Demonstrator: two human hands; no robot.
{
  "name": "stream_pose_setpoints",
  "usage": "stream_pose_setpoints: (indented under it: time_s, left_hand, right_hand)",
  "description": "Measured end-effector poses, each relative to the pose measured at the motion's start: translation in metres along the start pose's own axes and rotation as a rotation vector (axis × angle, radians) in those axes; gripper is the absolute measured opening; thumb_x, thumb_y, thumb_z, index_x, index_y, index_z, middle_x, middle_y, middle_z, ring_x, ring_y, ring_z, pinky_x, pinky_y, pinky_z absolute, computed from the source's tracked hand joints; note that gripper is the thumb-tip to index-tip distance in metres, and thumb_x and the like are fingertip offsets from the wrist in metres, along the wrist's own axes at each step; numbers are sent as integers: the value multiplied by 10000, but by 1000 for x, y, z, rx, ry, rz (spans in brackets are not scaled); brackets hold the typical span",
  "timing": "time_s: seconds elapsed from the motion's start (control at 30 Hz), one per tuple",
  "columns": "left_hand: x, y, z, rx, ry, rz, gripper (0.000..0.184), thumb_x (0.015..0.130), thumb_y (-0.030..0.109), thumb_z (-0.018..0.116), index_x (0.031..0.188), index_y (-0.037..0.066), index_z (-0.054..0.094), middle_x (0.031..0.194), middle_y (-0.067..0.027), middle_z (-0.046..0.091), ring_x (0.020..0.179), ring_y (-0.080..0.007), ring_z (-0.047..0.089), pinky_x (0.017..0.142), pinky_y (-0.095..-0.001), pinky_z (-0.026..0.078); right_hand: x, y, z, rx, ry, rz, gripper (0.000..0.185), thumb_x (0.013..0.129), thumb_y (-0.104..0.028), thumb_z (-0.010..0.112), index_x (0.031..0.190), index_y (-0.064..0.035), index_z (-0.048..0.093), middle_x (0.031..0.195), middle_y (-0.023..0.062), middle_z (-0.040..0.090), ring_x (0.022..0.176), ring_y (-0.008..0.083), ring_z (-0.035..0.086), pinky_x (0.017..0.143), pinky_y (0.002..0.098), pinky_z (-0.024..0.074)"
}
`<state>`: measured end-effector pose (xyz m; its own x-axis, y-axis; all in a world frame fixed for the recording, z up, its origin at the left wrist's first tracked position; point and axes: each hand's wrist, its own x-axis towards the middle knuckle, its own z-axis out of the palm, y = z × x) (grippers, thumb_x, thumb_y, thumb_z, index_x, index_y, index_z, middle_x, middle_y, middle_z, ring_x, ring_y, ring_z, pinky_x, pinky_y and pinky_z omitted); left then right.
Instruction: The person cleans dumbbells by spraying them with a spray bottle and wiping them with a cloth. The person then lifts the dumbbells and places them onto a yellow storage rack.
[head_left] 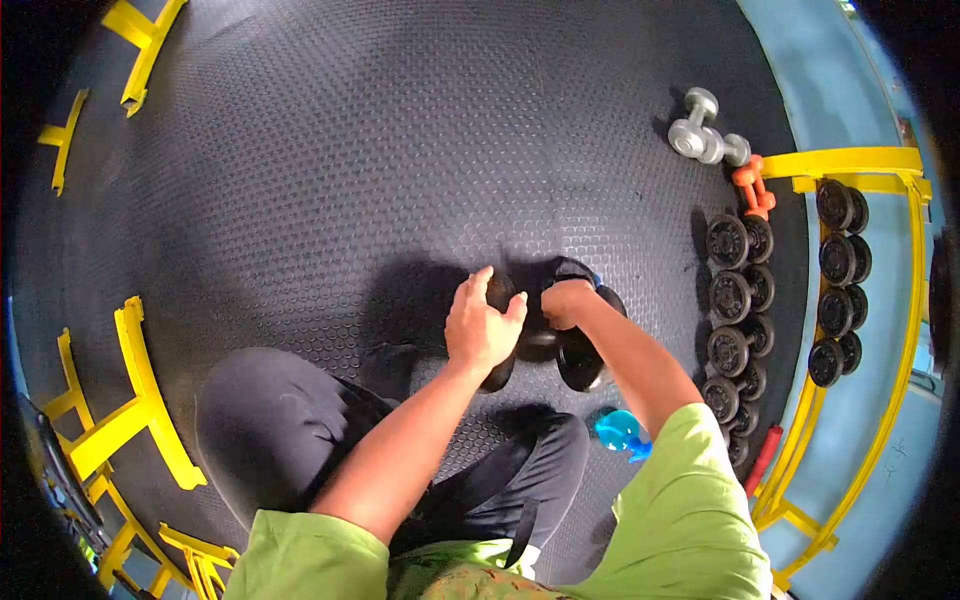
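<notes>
Lime fabric sleeves (pixel 690 490) framed the black dumbbell (pixel 582 362), apparently resting on studded rubber floor (pixel 400 150). Handling looked underway: hands placed, release left. Left grip (pixel 483 325) spread apart at one rounded end; right grip (pixel 568 303) curled, hold hidden, couldn't tell. Round-plated dumbbells (pixel 729 297) stood rowed nearby.

A lime-green short-sleeved top (pixel 680 510) is worn with dark grey trousers (pixel 265 425).

The nearest dumbbell (pixel 578 362) looks smooth, slightly glossy. The floor (pixel 400 150) looks rubbery and studded; the yellow rack (pixel 840 162), painted metal.
</notes>
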<state>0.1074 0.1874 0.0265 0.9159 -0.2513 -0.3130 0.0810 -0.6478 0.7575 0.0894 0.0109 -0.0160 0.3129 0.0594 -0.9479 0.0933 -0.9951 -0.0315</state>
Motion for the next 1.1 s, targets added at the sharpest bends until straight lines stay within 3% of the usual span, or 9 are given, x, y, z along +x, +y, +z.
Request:
stream_pose_setpoints:
  time_s: [0.13,0.27,0.47,0.63,0.83,0.87,0.93,1.0,1.1]
  left_hand:
    - [5,0,2,-1,34,24,562,760,354,733,1193,30,581,1128,-225,618,1059,-377,593,921,-426,475]
    - [6,-4,4,33,7,36,559,760,352,736,1189,27,582,1101,-235,627,1045,-385,600,912,-426,478]
    - [5,0,1,37,-7,69,594,756,363,745,1207,18,572,1134,-234,620,1071,-373,595,924,-422,473]
    - [9,-1,1,46,-41,48,600,755,368,735,1215,22,567,1106,-223,623,1041,-384,599,910,-439,477]
    - [12,2,0,89,-39,59,578,751,354,744,1183,2,592,1120,-249,631,1054,-386,607,920,-425,471]
    - [11,3,0,94,-32,70,575,751,351,746,1182,3,593,1120,-246,632,1050,-385,608,918,-424,473]
    - [10,-1,1,102,-32,71,568,752,343,749,1186,11,594,1122,-239,636,1048,-378,614,921,-418,470]
    - [6,4,-3,81,-46,95,570,763,355,737,1195,12,593,1125,-237,639,1067,-368,609,925,-411,467]
    - [7,3,-2,169,-36,141,551,788,369,707,1190,8,597,1120,-239,641,1069,-372,607,927,-407,463]
  right_hand:
    - [-69,1,3,-51,310,92,196,727,-94,599,870,-53,726,1041,118,677,1079,336,558,970,439,427]
    - [-115,-22,79,592,1311,245,159,716,-53,581,858,-63,652,1299,204,495,1161,435,443,981,560,366]
    - [-100,-136,185,1044,1462,682,293,761,-147,674,981,0,549,1329,340,397,1227,504,373,1034,524,317]
    - [-77,-83,146,957,1709,654,230,736,-88,660,829,-24,460,1234,358,485,1159,470,467,973,496,379]
    - [-86,-53,105,848,1759,574,212,762,-94,675,809,-49,473,1257,218,562,1152,420,518,935,481,397]
    - [-82,-67,115,973,1833,637,194,809,-89,642,836,-49,453,1304,247,526,1206,406,497,940,440,393]
    - [-30,-99,149,1418,2186,813,177,865,-141,626,864,-65,466,938,63,517,841,190,501,798,329,419]
    - [-2,-124,159,1939,2364,878,164,925,-232,532,922,-73,493,856,-13,387,789,114,402,759,280,399]
    - [16,-115,166,2441,2213,1036,258,958,-330,412,928,-102,528,890,-3,475,814,127,467,767,302,422]
